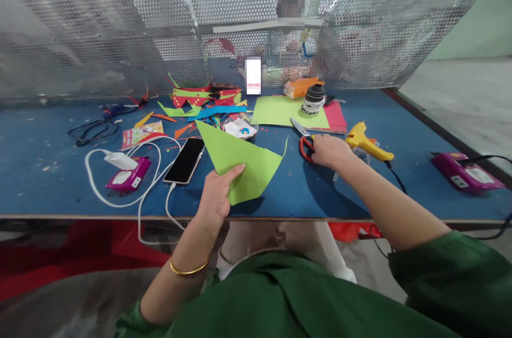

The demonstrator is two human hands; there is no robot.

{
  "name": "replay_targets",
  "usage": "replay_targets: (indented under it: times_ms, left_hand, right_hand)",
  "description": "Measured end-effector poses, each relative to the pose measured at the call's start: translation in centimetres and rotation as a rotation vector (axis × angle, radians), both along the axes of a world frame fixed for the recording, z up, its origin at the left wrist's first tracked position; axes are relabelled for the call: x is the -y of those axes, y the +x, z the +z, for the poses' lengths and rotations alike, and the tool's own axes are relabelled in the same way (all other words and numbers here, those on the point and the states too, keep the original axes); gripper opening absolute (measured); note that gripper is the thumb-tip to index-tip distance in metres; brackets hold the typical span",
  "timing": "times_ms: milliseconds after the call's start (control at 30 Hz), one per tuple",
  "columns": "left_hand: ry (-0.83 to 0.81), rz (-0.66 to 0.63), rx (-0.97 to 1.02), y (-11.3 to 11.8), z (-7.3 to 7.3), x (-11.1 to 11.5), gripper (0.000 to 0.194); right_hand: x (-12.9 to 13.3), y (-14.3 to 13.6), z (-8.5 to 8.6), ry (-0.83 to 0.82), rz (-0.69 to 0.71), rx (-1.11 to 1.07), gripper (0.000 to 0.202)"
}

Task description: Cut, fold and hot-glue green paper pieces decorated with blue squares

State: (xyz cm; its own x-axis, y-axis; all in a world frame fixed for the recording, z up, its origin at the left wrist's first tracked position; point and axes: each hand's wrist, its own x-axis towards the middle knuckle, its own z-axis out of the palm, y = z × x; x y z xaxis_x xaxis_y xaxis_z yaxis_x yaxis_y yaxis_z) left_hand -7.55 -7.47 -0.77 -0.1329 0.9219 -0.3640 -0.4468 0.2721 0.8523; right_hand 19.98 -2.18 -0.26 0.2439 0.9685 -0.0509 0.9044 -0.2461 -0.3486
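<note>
My left hand [218, 191] is closed on a folded-looking piece of lime green paper [244, 159], with the thumb on top of it. A thin green curl sticks out at the paper's right corner. Over on the right, my right hand [330, 150] is closed at the red handles of a pair of scissors [306, 147] by the table top. The blades point away and to the left, slightly apart. Just right of this hand lies a yellow glue gun [364, 141]. Lime green sheets [276, 110] lie beyond the scissors, with a dark jar [313, 99] on them.
A phone [185, 161] with a white cable and a purple power socket [130, 174] lie left. Red cut-paper masks [192, 95] and scraps are behind. Another purple socket [466, 171] is at right. A perforated metal screen [240, 2] closes the back; a person sits beyond it.
</note>
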Motion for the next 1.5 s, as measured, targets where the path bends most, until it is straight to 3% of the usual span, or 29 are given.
replay_targets:
  times_ms: [133, 300, 467, 533, 600, 833, 1000, 1500]
  left_hand:
    - [0.027, -0.031, 0.003, 0.1, 0.5, -0.8, 0.040]
    - [0.098, -0.056, 0.018, 0.6, 1.6, -3.1, 0.039]
    - [0.139, -0.083, 0.014, 0.8, 3.0, -5.1, 0.037]
    - [0.128, -0.107, 0.005, 0.7, 3.5, -5.4, 0.036]
    - [0.112, -0.123, -0.010, 0.6, 3.7, -5.5, 0.036]
    - [0.091, -0.144, -0.045, 0.8, 3.8, -5.7, 0.038]
    - [0.097, -0.145, -0.044, 1.1, 3.5, -5.6, 0.037]
    - [0.071, -0.207, -0.116, 1.6, 2.5, -4.9, 0.037]
  right_hand:
    - [-2.1, 0.4, -0.6, -0.071, -0.017, 0.058, 0.048]
    - [-2.2, 1.6, 1.4, -0.074, -0.035, -0.079, 0.058]
    - [2.8, 1.8, 2.5, 0.130, 0.021, -0.362, 0.069]
    - [5.3, 1.9, 2.0, 0.208, 0.083, -0.791, 0.074]
    - [7.3, 2.2, 1.3, 0.188, 0.078, -0.930, 0.076]
    - [9.8, 3.3, 1.0, 0.065, 0.252, -0.707, 0.066]
    - [9.8, 2.3, 1.1, 0.129, 0.273, -0.536, 0.058]
    - [10.0, 1.0, 0.6, 0.185, 0.302, -0.571, 0.053]
